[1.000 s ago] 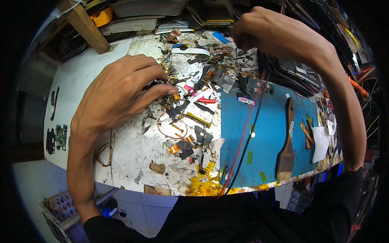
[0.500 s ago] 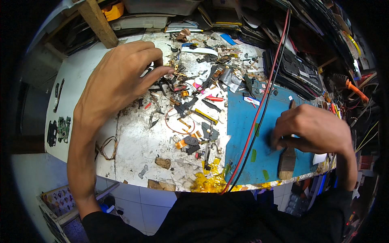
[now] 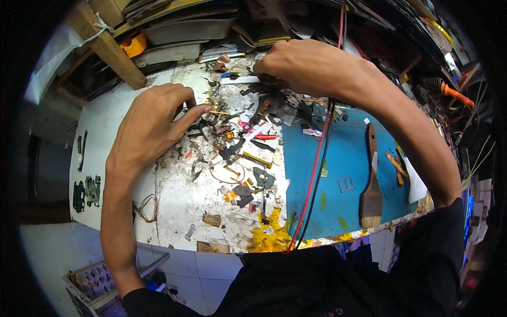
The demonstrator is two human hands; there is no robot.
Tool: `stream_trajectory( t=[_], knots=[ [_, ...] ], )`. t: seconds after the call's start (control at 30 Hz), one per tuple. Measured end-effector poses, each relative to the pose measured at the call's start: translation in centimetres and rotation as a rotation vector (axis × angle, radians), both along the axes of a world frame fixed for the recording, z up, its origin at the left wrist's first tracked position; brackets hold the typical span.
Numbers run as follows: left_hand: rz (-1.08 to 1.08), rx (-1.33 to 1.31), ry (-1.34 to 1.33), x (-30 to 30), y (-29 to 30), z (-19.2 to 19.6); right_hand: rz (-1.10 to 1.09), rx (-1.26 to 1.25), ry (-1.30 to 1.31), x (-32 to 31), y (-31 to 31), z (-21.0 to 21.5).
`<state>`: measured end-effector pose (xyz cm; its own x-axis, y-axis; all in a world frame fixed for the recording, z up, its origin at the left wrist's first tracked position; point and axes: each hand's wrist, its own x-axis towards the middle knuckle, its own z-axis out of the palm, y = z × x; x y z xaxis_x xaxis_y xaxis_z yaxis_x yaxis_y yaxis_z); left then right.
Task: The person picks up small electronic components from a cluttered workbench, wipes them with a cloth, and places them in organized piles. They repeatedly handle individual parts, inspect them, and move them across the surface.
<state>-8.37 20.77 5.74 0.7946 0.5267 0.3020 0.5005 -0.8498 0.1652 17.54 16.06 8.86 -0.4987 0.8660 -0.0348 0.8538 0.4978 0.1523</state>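
Observation:
My left hand [image 3: 145,124] hovers at the left side of a heap of small electronic scraps. Its fingers curl and its thumb stretches out apart from them, close to a thin gold-coloured strip [image 3: 221,112]; nothing shows in its grasp. Reaching across to the far side of the heap, my right hand [image 3: 296,63] has its fingers curled down, and their tips are mostly hidden. A white strip [image 3: 240,80] lies beside those fingers. On the blue mat [image 3: 338,158] rests a flat wooden paintbrush [image 3: 371,198], bristles toward me.
Red and black wires [image 3: 310,195] hang across the mat. Orange flex strips [image 3: 397,166] lie on its right part. Green circuit boards [image 3: 93,190] and a loop of brown cord [image 3: 147,207] are at the left. A wooden post [image 3: 108,45] and stacked trays [image 3: 190,29] border the far side.
My right hand has moved from the mat beside the paintbrush to the far edge of the scrap heap, uncovering the brush. The left hand stays by the scraps; the view has shifted slightly.

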Motion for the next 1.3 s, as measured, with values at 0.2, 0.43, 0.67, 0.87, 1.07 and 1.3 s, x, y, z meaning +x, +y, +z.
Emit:
stream_trajectory(
  t=[0.2, 0.43, 0.67, 0.87, 1.07, 1.3],
  knots=[
    [0.011, 0.009, 0.002, -0.4, 0.3, -0.2, -0.196, -0.112, -0.066, 0.1, 1.1, 0.4],
    [0.014, 0.0, 0.018, -0.1, 0.3, -0.2, 0.216, 0.136, 0.0, -0.2, 2.1, -1.4],
    [0.058, -0.051, 0.028, -0.2, 0.4, 0.0, 0.269, 0.239, -0.012, -0.3, 2.3, -2.7],
    [-0.059, -0.057, -0.075, 0.0, 0.6, -0.6, 0.273, 0.24, -0.015, -0.4, 3.2, -3.1],
    [-0.134, -0.177, -0.008, 0.5, 0.2, -1.5, 0.262, 0.326, 0.058, -0.3, 2.7, -1.7],
    [-0.174, -0.302, -0.159, 0.2, 0.3, -0.4, -0.093, 0.175, 0.278, -0.2, 0.2, 1.3]
  ],
)
